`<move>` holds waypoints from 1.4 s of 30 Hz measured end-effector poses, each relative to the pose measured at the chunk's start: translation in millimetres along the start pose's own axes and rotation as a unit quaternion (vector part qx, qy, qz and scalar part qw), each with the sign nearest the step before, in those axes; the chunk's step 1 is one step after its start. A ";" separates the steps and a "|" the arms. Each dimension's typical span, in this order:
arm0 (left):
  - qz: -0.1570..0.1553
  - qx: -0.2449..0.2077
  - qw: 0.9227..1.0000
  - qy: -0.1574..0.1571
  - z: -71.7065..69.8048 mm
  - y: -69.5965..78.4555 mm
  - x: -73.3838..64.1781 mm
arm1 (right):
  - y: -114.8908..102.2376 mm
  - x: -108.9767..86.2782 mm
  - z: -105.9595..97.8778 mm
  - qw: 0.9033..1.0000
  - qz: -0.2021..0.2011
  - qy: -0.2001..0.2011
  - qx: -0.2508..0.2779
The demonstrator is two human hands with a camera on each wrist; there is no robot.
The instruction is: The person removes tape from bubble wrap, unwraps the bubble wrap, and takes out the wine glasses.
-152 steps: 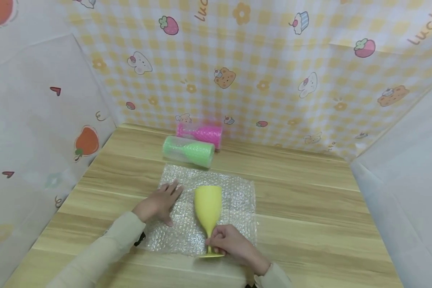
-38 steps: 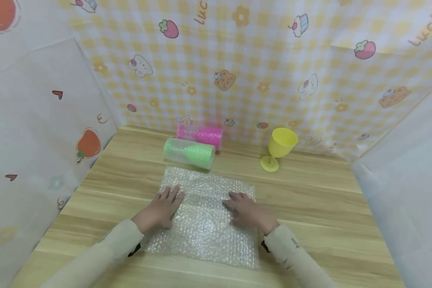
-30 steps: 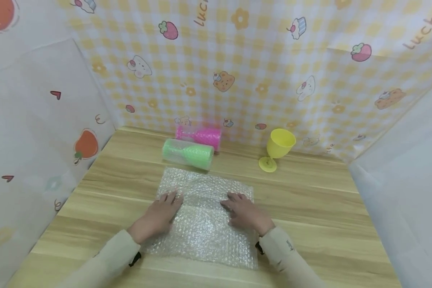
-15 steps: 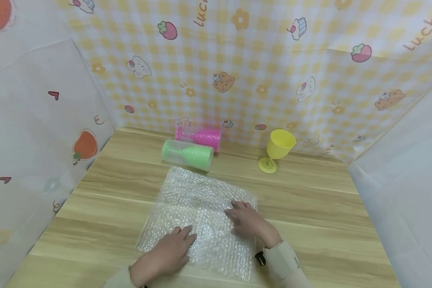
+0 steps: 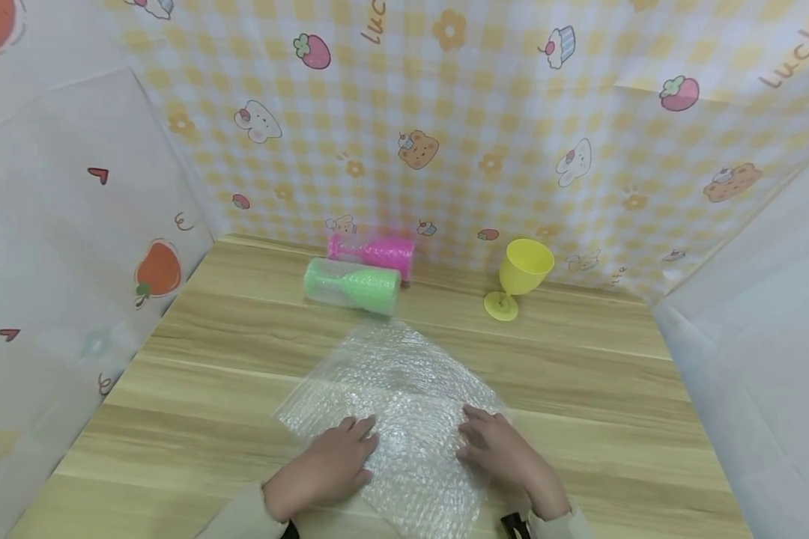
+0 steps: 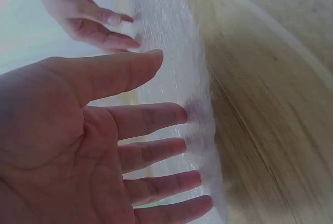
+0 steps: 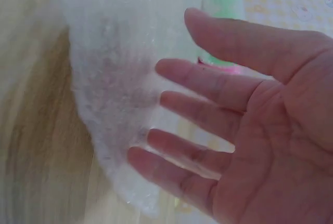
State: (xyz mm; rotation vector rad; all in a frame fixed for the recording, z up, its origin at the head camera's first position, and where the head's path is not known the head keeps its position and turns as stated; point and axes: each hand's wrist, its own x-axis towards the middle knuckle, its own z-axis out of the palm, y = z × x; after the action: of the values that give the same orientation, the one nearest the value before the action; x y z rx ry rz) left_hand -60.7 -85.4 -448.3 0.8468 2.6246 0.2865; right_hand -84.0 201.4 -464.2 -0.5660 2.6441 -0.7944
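Observation:
A clear sheet of bubble wrap [image 5: 404,382] lies on the wooden table, turned so that one corner points to the back. My left hand [image 5: 333,460] touches its front left part with fingers spread and nearly straight. On its right side, my right hand [image 5: 502,453] rests its fingertips, fingers extended. Both wrist views show the fingertips against the bubble wrap [image 6: 171,37] and nothing gripped. Behind the sheet lie a green goblet [image 5: 371,290] and a pink goblet [image 5: 391,254], each rolled in bubble wrap. A bare yellow goblet [image 5: 526,268] stands upright at the back right.
The wooden table [image 5: 613,419] backs onto a yellow checked cloth [image 5: 472,112] with cartoon prints. White cloth walls [image 5: 61,247] rise at the left and right sides.
The yellow goblet, earlier in my right hand over the wrap, now stands at the back right. Both hands have shifted toward the front, and the bubble wrap has rotated clockwise into a diamond.

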 end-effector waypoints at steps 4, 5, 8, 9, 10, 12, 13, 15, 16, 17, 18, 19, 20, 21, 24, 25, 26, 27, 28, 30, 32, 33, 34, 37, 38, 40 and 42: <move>0.007 -0.015 1.000 -0.012 0.2 3.2 10.7 | -0.5 -13.9 -0.7 0.999 0.034 0.011 0.015; 0.009 -0.017 1.000 -0.014 0.9 4.3 14.1 | -0.2 -17.6 -0.8 0.999 0.047 0.015 0.019; 0.017 -0.008 1.000 -0.021 3.3 8.1 26.9 | 2.4 -28.1 -1.3 0.996 0.080 0.032 0.027; 0.019 -0.003 1.000 -0.023 4.1 9.2 32.2 | 4.1 -31.4 -1.2 0.995 0.092 0.038 0.030; 0.021 0.005 1.000 -0.022 5.4 10.4 38.0 | 5.7 -34.8 -1.6 0.993 0.100 0.045 0.033; 0.023 0.018 0.999 -0.022 6.5 12.9 50.6 | 9.3 -41.4 -2.7 0.991 0.113 0.053 0.041; 0.023 0.024 0.999 -0.021 6.8 14.4 57.1 | 10.9 -45.1 -3.4 0.990 0.123 0.054 0.044; 0.020 0.038 0.999 -0.013 8.2 17.6 71.0 | 15.0 -51.3 -4.6 0.988 0.141 0.054 0.046; 0.018 0.047 0.999 -0.007 8.8 19.8 78.1 | 16.6 -54.4 -5.4 0.986 0.151 0.052 0.047; 0.017 0.058 0.998 0.000 9.3 22.2 85.3 | 18.3 -57.1 -5.7 0.985 0.161 0.050 0.045; 0.016 0.071 0.997 0.010 10.3 24.9 92.4 | 19.7 -60.0 -6.0 0.983 0.173 0.048 0.042; 0.016 0.086 0.996 0.019 11.2 28.0 99.2 | 21.5 -62.6 -5.8 0.982 0.180 0.046 0.034; 0.017 0.103 0.994 0.029 12.7 31.1 105.9 | 23.3 -65.0 -5.4 0.982 0.183 0.046 0.026; 0.018 0.116 0.992 0.038 14.0 34.6 112.2 | 25.0 -67.8 -5.0 0.981 0.186 0.045 0.022; 0.028 0.152 0.987 0.048 17.2 45.4 127.9 | 31.0 -76.9 -3.8 0.980 0.195 0.040 0.007; 0.031 0.156 0.986 0.050 17.7 48.8 131.8 | 33.4 -79.9 -3.4 0.979 0.199 0.039 0.008; 0.035 0.162 0.985 0.051 18.2 51.9 135.7 | 35.7 -83.1 -3.4 0.978 0.206 0.037 0.013; 0.039 0.162 0.985 0.051 17.8 55.1 138.9 | 38.0 -85.9 -3.5 0.976 0.214 0.035 0.018; 0.042 0.165 0.984 0.048 16.7 58.1 141.3 | 40.1 -88.6 -3.8 0.975 0.221 0.034 0.020; 0.047 0.166 0.984 0.042 13.3 63.6 145.2 | 43.7 -92.7 -4.6 0.971 0.236 0.032 0.022; 0.053 0.163 0.985 0.028 9.9 68.6 147.8 | 47.2 -95.0 -5.3 0.967 0.252 0.029 0.011; 0.056 0.159 0.986 0.019 8.5 71.0 148.8 | 48.5 -95.9 -5.8 0.964 0.263 0.026 0.005; 0.058 0.161 0.985 0.008 7.7 73.3 149.6 | 49.7 -97.0 -6.3 0.962 0.273 0.024 0.000; 0.061 0.158 0.985 -0.012 9.2 79.1 153.3 | 54.5 -99.8 -8.0 0.954 0.301 0.017 -0.003; 0.063 0.162 0.985 -0.014 10.5 81.0 155.3 | 55.8 -100.6 -8.8 0.951 0.309 0.016 -0.001; 0.065 0.168 0.984 -0.009 13.4 85.0 159.6 | 59.7 -102.5 -10.0 0.947 0.321 0.014 0.001; 0.070 0.165 0.984 0.004 17.3 89.1 165.0 | 63.7 -103.9 -10.7 0.941 0.337 0.012 0.006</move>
State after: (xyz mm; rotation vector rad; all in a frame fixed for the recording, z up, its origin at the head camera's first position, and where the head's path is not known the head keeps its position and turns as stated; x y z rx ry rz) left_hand -131.5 85.5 -483.8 1.1405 2.6645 -0.1150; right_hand -15.6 302.5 -473.1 0.3561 2.5743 -0.5915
